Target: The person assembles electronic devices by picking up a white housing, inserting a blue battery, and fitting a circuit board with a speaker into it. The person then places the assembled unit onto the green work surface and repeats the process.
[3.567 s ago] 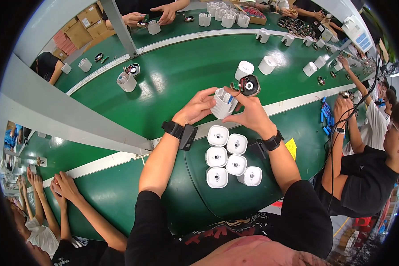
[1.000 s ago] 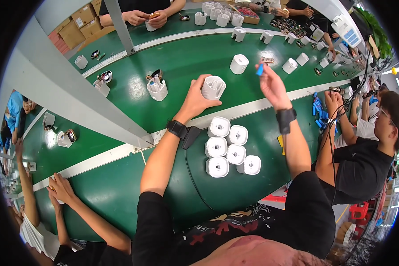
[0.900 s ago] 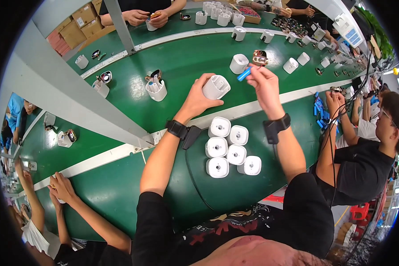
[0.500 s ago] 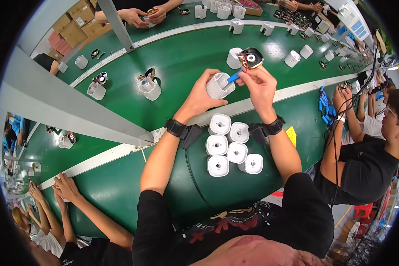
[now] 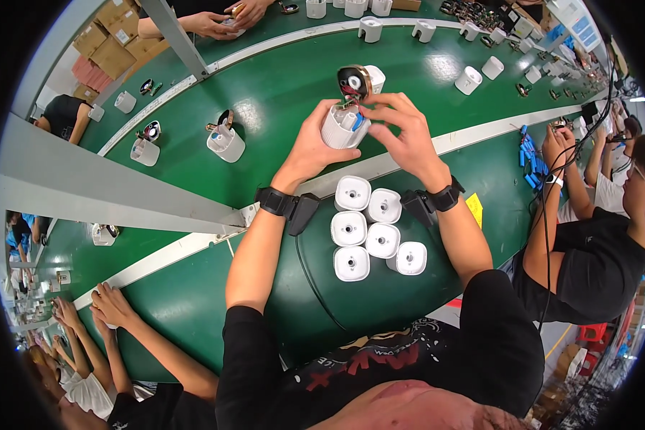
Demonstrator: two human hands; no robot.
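My left hand (image 5: 312,148) is wrapped round a white ribbed housing (image 5: 335,135), tilted with its open end up. Inside sits a blue cylindrical battery (image 5: 357,122), partly hidden by the wall. A black, gold-rimmed round part (image 5: 354,82) stands over the housing's far edge, with thin red wires and a small green board running to the opening. Close by the right side of the opening, my right hand (image 5: 407,136) has its thumb and fingers apart. Its fingertips are near the wires; whether they touch them I cannot tell. Several white housings (image 5: 351,229) stand grouped below my hands.
A pale rail (image 5: 451,143) divides the near green table from the belt (image 5: 279,93). Housings with black parts (image 5: 226,143) stand leftward. Blue batteries (image 5: 532,161) lie at right near a co-worker's hands (image 5: 557,147). A grey post (image 5: 115,175) and dark cables (image 5: 573,150) flank me.
The battery has gone from my right fingers into the housing. The black part has shifted left, from above my right hand to above the housing. My right fingers have spread. Belt items have shifted left.
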